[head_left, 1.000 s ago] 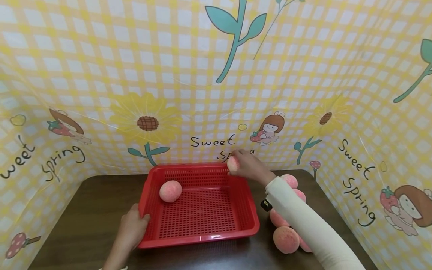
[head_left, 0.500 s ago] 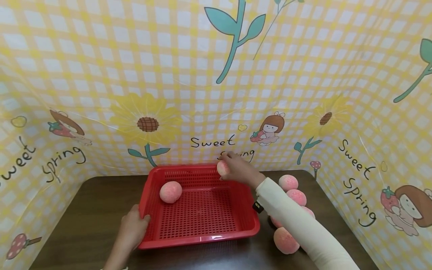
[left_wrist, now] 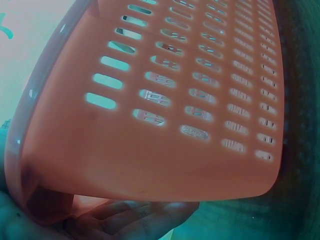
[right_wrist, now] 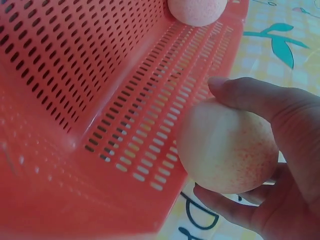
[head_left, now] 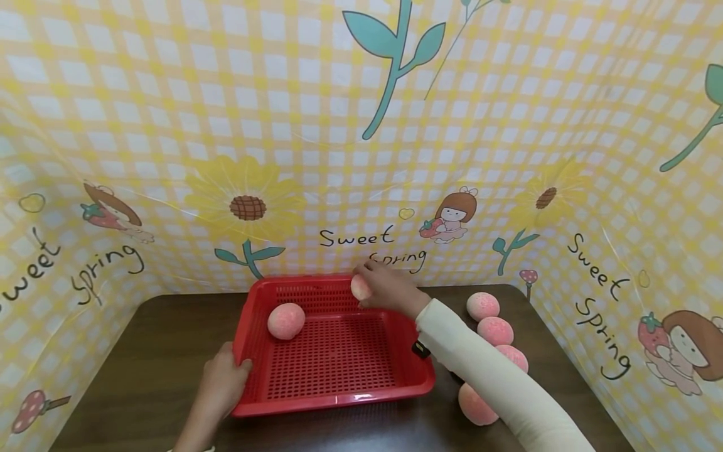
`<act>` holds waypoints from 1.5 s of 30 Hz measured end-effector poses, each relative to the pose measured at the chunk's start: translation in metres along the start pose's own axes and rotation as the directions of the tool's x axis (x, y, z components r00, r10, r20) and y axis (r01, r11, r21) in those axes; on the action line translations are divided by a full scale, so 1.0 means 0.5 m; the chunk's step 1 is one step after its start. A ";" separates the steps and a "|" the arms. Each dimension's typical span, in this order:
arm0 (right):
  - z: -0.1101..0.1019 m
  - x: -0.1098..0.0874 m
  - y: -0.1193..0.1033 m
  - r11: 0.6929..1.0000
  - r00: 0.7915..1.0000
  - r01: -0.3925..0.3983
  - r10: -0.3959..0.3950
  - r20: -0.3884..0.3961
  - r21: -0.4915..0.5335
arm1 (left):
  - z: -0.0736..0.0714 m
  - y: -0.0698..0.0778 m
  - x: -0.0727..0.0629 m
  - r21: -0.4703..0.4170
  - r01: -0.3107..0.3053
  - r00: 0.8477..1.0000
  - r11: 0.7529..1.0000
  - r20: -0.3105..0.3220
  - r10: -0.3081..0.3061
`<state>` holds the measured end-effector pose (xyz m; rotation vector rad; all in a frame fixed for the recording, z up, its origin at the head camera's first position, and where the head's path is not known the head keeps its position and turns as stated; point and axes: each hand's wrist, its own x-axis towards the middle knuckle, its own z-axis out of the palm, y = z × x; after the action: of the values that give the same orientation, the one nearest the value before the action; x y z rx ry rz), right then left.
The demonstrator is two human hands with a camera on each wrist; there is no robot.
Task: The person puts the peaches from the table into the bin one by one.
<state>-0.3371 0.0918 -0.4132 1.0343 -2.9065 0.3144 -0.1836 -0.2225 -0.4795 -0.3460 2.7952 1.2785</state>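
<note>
Checked cloth (head_left: 316,94) stands behind and around both hands; beneath them we have the table (head_left: 164,351). The red basket (head_left: 339,400) lies mostly between the hands and shows no clear shift over the last second.

Change noted: the cream sleeve (head_left: 486,370) has moved leftward, and with it the right hand (head_left: 392,290), now farther along the far rim. We judge the carry is well advanced, the load not yet released.

Right hand: thumb and fingers curve round one pink-white ball (head_left: 359,287), spread only as wide as it. The ball is at the basket's far wall; whether it touches we cannot tell. Left hand (head_left: 221,380): closed on the basket's near-left rim, thumb over the edge, other fingers along the outside.

A second ball (head_left: 286,321) sits in the basket, ahead and right of the left hand. To the right of the right hand we count four loose balls (head_left: 482,306), some partly behind the sleeve.
</note>
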 end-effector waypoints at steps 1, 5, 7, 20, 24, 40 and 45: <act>0.002 0.000 -0.001 1.000 1.000 0.003 -0.003 0.002 -0.003 | 0.001 0.000 0.000 0.002 0.001 1.000 1.000 0.000 -0.001; 0.010 0.002 -0.005 1.000 1.000 0.002 -0.002 0.025 -0.010 | 0.003 0.000 0.000 0.008 -0.008 1.000 1.000 -0.012 0.008; 0.014 0.003 -0.007 1.000 0.999 0.007 -0.006 0.040 -0.022 | 0.003 0.000 -0.001 0.010 -0.012 1.000 1.000 -0.017 0.012; 0.031 0.023 -0.045 0.987 0.994 0.066 -0.053 0.092 -0.145 | 0.000 -0.005 -0.003 0.024 -0.029 0.999 0.999 -0.031 0.030; 0.036 0.029 -0.061 0.986 0.992 0.069 -0.052 0.111 -0.153 | 0.001 -0.004 -0.003 0.025 -0.035 0.999 0.999 -0.038 0.036; 0.066 0.053 -0.099 0.987 0.989 0.089 -0.072 0.128 -0.135 | -0.001 -0.001 -0.003 0.033 -0.043 0.998 0.999 -0.050 0.045; 0.070 0.056 -0.114 0.981 0.986 0.104 -0.080 0.145 -0.163 | 0.000 -0.003 -0.002 0.032 -0.041 0.998 0.999 -0.044 0.042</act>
<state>-0.3218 0.0243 -0.4345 1.2019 -2.9274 -0.0098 -0.1821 -0.2233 -0.4806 -0.3208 2.8707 1.2492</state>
